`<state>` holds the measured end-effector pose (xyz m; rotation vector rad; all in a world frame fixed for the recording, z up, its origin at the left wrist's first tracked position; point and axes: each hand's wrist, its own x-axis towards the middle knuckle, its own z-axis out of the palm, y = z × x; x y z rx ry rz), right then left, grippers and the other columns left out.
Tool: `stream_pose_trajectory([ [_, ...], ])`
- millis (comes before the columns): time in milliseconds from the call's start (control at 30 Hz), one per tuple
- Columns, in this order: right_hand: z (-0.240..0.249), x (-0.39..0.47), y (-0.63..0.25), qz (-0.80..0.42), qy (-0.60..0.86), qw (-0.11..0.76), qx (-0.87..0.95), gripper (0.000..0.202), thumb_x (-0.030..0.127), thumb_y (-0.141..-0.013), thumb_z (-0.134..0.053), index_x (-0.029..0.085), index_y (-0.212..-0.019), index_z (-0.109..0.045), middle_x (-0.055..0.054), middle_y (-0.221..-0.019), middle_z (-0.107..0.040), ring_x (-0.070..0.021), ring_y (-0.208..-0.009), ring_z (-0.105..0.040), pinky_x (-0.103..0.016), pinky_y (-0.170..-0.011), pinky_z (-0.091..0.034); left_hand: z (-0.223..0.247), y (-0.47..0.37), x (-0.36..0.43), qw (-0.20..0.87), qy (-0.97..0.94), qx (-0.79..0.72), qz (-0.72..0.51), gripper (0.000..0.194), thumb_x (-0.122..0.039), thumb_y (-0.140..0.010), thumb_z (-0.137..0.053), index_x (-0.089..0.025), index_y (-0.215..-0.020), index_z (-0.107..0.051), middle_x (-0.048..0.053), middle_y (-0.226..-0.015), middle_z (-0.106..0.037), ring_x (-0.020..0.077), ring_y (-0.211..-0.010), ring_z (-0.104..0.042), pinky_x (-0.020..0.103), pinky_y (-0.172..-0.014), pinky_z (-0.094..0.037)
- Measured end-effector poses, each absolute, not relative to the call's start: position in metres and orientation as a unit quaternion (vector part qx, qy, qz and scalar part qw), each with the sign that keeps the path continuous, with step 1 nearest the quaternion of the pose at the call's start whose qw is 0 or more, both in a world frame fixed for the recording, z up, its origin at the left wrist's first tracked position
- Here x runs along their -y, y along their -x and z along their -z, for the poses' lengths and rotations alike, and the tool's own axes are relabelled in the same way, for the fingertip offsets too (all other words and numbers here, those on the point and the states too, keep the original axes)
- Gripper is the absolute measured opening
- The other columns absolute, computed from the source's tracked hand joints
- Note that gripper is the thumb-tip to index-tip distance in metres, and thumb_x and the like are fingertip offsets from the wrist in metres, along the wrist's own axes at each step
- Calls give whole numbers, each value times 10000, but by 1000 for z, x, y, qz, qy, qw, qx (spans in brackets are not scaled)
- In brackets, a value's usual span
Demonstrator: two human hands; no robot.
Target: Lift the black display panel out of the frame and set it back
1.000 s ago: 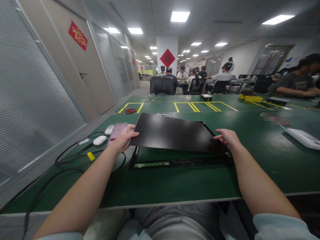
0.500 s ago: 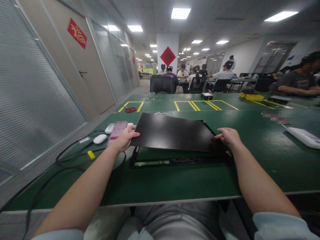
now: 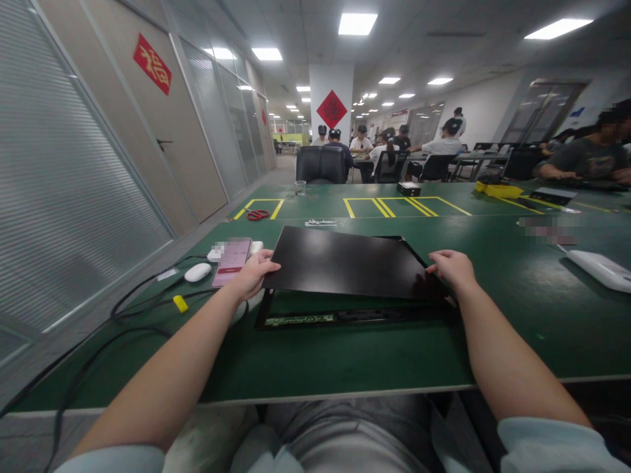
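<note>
A thin, glossy black panel (image 3: pixel 345 263), like a flat screen sheet, lies tilted over a black rectangular frame (image 3: pixel 265 309), its left side raised. My left hand (image 3: pixel 254 272) pinches the panel's left edge, thumb on top. At the right edge, where panel and frame come together, my right hand (image 3: pixel 451 268) has its fingers bent against the rim; its fingertips are partly hidden. Along the frame's near side, a green circuit strip (image 3: pixel 300 320) shows below the panel.
Left of the frame are a phone (image 3: pixel 231 263), a white mouse (image 3: pixel 198 272), a yellow piece (image 3: pixel 180 303) and black cables. Red-handled scissors (image 3: pixel 257 215) and a clear cup (image 3: pixel 300 188) lie farther back. A white device (image 3: pixel 599 269) is at right. Several people sit beyond.
The panel's raised left side has come down slightly and shifted a little right, with my left hand moving along. My right hand stays at the right edge, almost unmoved.
</note>
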<state>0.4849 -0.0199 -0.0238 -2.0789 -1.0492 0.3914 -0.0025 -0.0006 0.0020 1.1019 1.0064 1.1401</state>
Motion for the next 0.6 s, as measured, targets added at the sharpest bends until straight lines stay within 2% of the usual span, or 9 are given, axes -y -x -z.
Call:
stream_pose_trajectory([
  [400,10,29,-470,-119,832,317,439,287,303,-847,-606,186,-1035,-788,-70,-792,-795,-180,-570,-658,-300,-617,-493,2,-4,1,571,-455,-498,-468,422,-140,-453,-732,-191,-848,-592,-34,-693,-674,168,-598,-638,260,-551,-510],
  [600,3,33,-464,-114,838,297,443,301,303,-832,-613,193,-1039,-801,-65,-791,-794,-180,-549,-663,-304,-643,-528,1,-9,0,545,-430,-536,-480,289,-168,-545,-773,-198,-761,-584,-22,-694,-682,177,-649,-655,256,-579,-513],
])
